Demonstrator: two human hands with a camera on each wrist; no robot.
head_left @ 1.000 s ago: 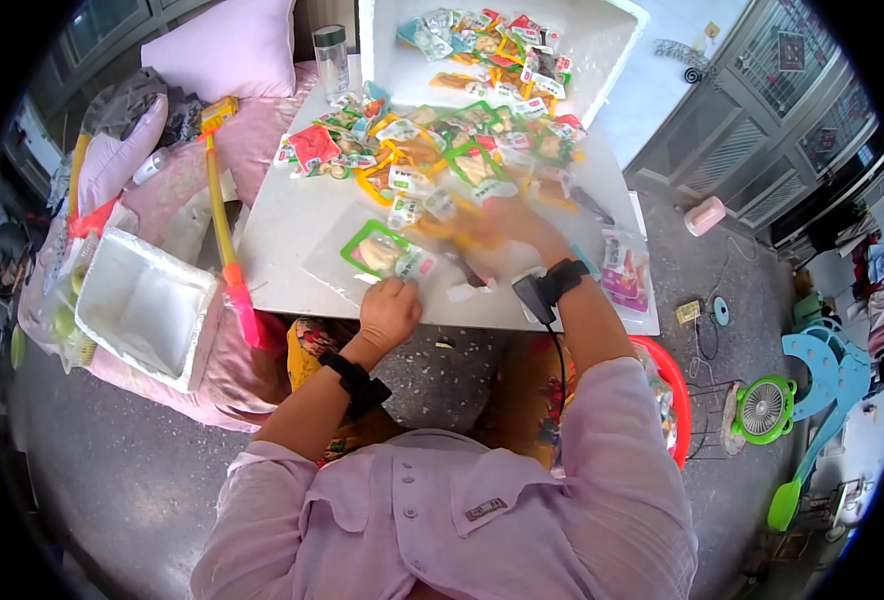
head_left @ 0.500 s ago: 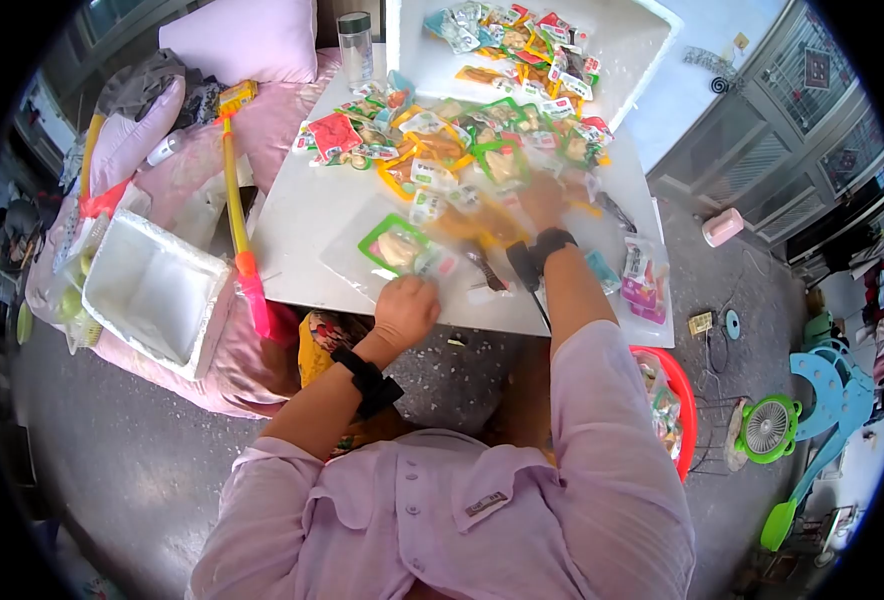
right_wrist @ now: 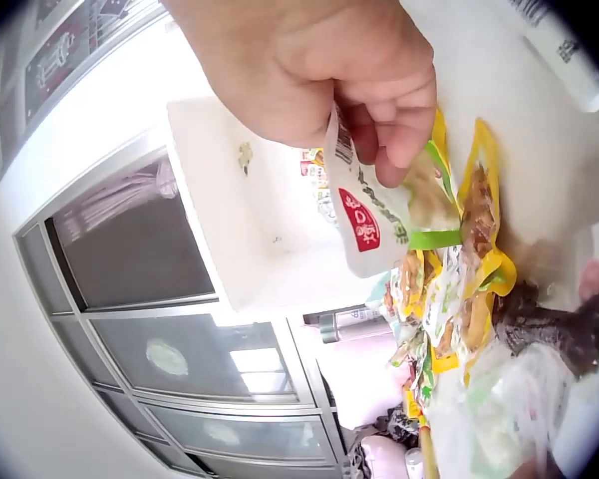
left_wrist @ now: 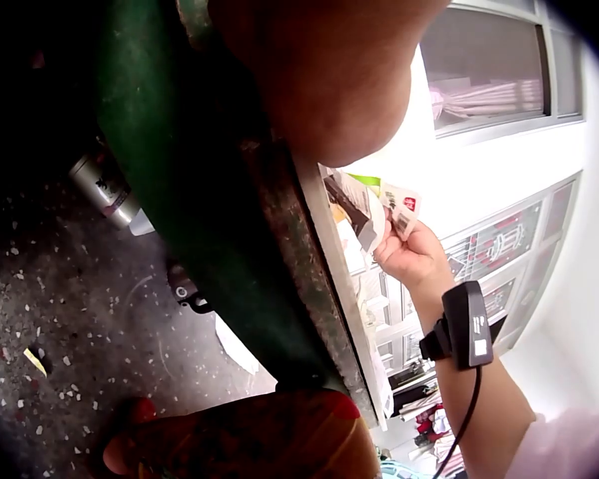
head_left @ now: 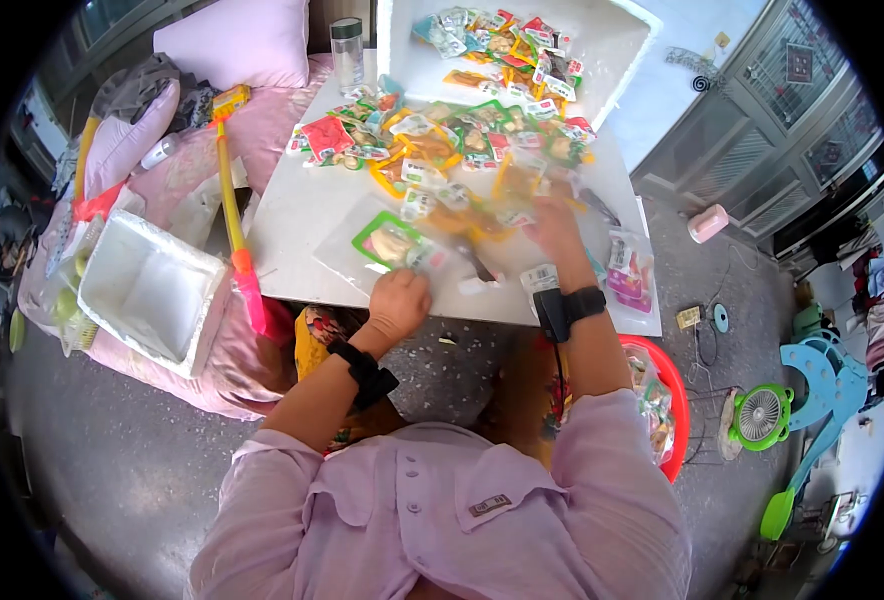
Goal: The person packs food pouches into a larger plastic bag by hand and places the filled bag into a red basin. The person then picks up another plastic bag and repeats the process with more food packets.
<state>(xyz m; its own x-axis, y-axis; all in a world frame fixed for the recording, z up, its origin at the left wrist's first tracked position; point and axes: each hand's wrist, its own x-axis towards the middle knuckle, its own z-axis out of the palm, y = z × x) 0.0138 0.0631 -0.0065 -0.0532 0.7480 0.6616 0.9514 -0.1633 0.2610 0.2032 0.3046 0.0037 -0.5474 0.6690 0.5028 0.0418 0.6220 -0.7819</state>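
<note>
My right hand (head_left: 559, 230), blurred in the head view, is over the right part of the table among the snack packets. In the right wrist view its thumb and fingers pinch a snack packet (right_wrist: 374, 225) with a white label, red logo and green edge. At the table's front edge, my left hand (head_left: 399, 300) has curled fingers gripping the near edge of a clear plastic bag (head_left: 337, 245). A green-edged food packet (head_left: 387, 243) lies in that bag, right above the knuckles. Only the heel of the left hand (left_wrist: 339, 100) shows in the left wrist view.
A heap of snack packets (head_left: 427, 150) covers the table's far half. Behind it stands a white foam box (head_left: 617, 60) with more packets. Purple packets (head_left: 627, 270) lie at right, a jar (head_left: 347, 55) at back left. A red basin (head_left: 674, 400) stands below right.
The right hand has moved about over the packets at the table's right side, its wrist now turned differently. The left hand has stayed at the plastic bag's near edge; the head view shifted slightly.
</note>
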